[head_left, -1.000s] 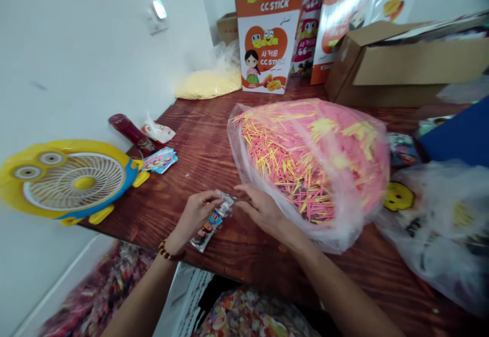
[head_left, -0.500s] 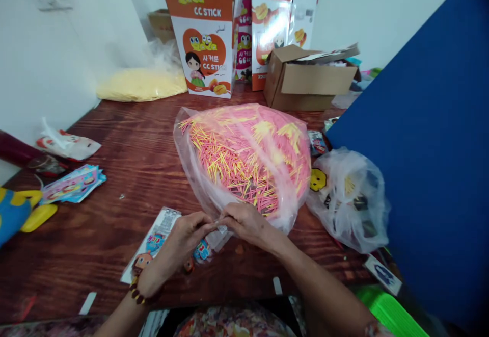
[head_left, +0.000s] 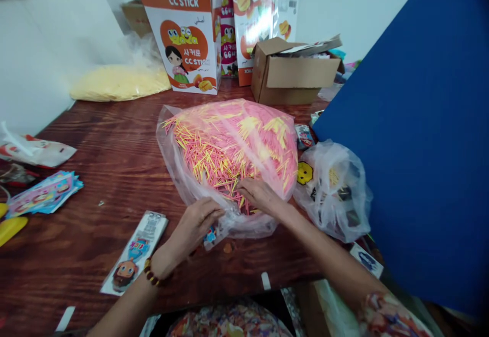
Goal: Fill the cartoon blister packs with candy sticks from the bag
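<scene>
A big clear plastic bag [head_left: 229, 148] full of pink and yellow sticks lies in the middle of the wooden table [head_left: 114, 138]. My right hand [head_left: 260, 194] reaches into the bag's open near end, its fingers curled among the sticks. My left hand [head_left: 194, 225], with a bead bracelet at the wrist, is closed on a small printed packet [head_left: 210, 235] at the bag's mouth. A second flat packet [head_left: 133, 253] with a cartoon figure lies on the table just left of that hand.
CC Stick cartons [head_left: 183, 31] and an open cardboard box [head_left: 294, 69] stand at the back. A yellow filled bag [head_left: 118, 82] lies back left. A clear bag of smiley items [head_left: 332, 189] sits right, under a blue panel [head_left: 412, 123]. Wrappers [head_left: 42, 194] lie at left.
The view swung right and the fan left the picture. One packet now lies on the table. My right hand has moved from the packet into the stick bag.
</scene>
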Motion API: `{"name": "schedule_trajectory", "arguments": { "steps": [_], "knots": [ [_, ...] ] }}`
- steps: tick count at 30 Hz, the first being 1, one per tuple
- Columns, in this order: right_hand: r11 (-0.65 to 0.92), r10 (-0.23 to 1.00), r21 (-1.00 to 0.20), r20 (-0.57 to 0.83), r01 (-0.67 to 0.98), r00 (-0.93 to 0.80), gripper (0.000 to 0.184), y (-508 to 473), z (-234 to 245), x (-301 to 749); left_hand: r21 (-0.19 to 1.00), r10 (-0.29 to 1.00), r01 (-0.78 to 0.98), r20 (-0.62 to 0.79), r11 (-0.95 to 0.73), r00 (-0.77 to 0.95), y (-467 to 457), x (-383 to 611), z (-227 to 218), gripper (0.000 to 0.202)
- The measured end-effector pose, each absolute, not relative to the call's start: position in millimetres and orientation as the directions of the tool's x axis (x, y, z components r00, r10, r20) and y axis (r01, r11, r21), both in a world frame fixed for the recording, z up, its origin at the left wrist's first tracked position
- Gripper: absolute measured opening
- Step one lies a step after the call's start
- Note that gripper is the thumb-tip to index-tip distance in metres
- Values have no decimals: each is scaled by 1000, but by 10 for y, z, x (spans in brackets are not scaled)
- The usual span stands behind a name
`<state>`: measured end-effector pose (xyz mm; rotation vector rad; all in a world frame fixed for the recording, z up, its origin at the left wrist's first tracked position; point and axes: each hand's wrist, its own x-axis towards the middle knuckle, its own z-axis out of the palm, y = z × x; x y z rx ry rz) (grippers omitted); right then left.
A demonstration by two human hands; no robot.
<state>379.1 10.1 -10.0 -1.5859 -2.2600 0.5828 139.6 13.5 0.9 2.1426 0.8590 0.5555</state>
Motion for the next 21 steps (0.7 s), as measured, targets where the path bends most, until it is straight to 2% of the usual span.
{"name": "schedule_trajectory", "arguments": {
  "steps": [3, 6, 10, 14, 21],
  "knots": [
    [389, 903, -164, -127, 907, -410, 22, 201, -175, 4093, 677, 630, 378, 163, -631, 759, 196, 1696, -84, 17],
    [433, 882, 7, -209, 901, -422, 25, 183, -215, 4299, 580, 575, 448, 42, -680, 817, 185, 1968, -183, 16],
    [417, 893, 81, -222, 905, -392, 26, 78, -257, 4420, 511, 482, 467, -113, -722, 869, 66, 2128, -249, 21],
    [360, 905, 94, -277, 928, -323, 27, -26, -304, 4488, 497, 489, 465, -90, -733, 868, -62, 2112, -299, 22],
    [365, 900, 127, -301, 922, -315, 24, -141, -416, 4600, 462, 451, 416, -37, -783, 892, -159, 2091, -407, 23]
  ]
}}
